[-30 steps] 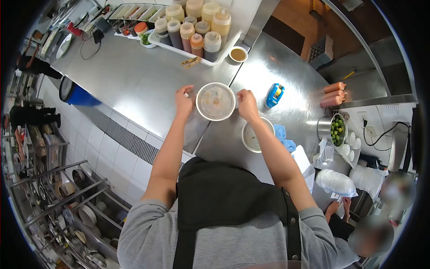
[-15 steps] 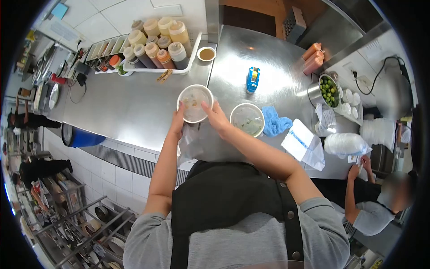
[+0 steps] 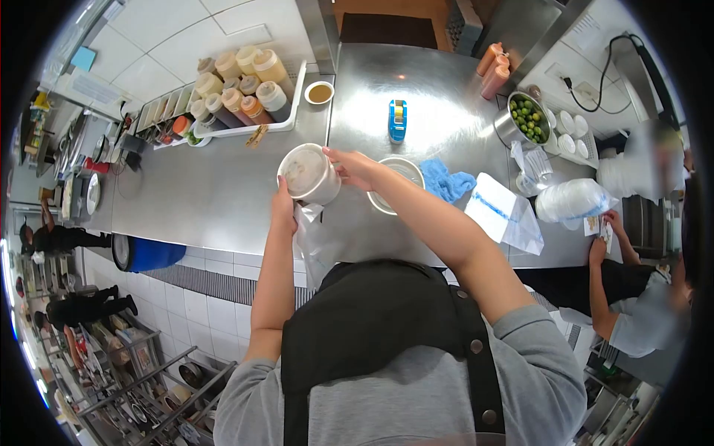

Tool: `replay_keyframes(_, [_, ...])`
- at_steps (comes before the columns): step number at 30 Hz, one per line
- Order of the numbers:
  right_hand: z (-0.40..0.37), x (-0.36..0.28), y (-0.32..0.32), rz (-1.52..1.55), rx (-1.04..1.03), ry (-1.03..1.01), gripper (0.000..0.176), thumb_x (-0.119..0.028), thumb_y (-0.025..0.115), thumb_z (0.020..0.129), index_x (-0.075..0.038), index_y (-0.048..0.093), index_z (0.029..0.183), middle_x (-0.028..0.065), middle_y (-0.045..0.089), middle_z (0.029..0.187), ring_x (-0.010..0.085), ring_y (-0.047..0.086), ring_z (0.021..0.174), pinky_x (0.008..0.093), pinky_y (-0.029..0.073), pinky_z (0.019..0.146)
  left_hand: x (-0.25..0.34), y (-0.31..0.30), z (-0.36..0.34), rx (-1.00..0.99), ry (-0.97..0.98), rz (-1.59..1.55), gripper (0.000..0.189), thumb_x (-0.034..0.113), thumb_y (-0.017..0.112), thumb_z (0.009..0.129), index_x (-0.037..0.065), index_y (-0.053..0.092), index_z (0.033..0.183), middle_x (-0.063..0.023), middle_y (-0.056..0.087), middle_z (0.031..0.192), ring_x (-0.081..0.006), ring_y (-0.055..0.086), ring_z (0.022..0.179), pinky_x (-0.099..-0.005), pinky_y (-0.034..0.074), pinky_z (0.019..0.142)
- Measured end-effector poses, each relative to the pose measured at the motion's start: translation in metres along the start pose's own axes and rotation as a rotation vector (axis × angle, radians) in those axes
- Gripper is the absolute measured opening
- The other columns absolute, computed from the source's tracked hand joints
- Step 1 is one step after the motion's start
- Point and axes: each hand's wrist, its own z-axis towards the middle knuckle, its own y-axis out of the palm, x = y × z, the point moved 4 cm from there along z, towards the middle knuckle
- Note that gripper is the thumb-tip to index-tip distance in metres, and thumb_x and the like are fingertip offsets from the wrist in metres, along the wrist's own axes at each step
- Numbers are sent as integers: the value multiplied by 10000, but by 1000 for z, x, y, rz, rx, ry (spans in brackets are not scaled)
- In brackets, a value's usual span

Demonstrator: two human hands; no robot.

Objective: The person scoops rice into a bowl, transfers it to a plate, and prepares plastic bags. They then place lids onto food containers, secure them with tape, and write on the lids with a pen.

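A round white takeout tub (image 3: 321,187) with a translucent lid is held between my two hands, tilted so its outer side shows. My left hand (image 3: 282,202) is closed on its near left edge. At the upper right rim, the fingers of my right hand (image 3: 352,168) press against the tub. Below it hangs a clear plastic bag (image 3: 311,241) by the counter's front edge. Just right of my right hand stands a second white tub (image 3: 384,204), partly hidden by my forearm. A blue cloth (image 3: 448,181) lies beside that one.
A blue tape dispenser (image 3: 398,121) and a small cup of brown sauce (image 3: 320,93) stand farther back. Squeeze bottles (image 3: 236,89) fill a white tray on the left. At right are a pot of limes (image 3: 526,119), plastic bags (image 3: 506,215) and a co-worker's hands (image 3: 606,238).
The tub in my hands has tilted, its side now showing toward the right. My right hand has moved up along its rim. The camera view has shifted slightly.
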Motion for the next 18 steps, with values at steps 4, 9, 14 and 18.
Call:
replay_keyframes(4, [15, 13, -22, 78, 9, -8, 639, -461, 642, 961, 48, 529, 1330, 178, 572, 1279, 244, 555, 1171, 400, 444, 1005, -24, 11, -2, 149, 142, 165, 725, 560, 393, 1042, -73, 499, 1380, -184, 595, 1336, -259, 592, 1192, -383, 455, 1012])
replay_keyframes(9, [-16, -6, -63, 153, 307, -237, 536, -386, 690, 939, 23, 589, 1269, 97, 611, 1158, 176, 571, 1068, 368, 480, 922, -47, 7, 11, 115, 310, 231, 592, 454, 470, 1033, -49, 582, 1323, -154, 662, 1234, -224, 619, 1123, -331, 473, 962])
replay_keyframes(14, [-142, -62, -117, 140, 317, -517, 455, -249, 681, 949, -3, 575, 1316, 100, 622, 1230, 164, 570, 1163, 352, 489, 972, -46, -7, 29, 30, 400, 488, 500, 345, 489, 1026, -24, 573, 1352, -159, 659, 1247, -240, 634, 1112, -362, 498, 942])
replay_keyframes(18, [-290, -146, -173, -105, 611, -1112, 412, -124, 664, 950, -13, 563, 1333, 81, 633, 1206, 141, 633, 1063, 294, 506, 902, -45, 0, 27, 315, 527, 566, 618, 425, 382, 1062, -121, 605, 1245, -224, 684, 1180, -332, 657, 1064, -407, 496, 916])
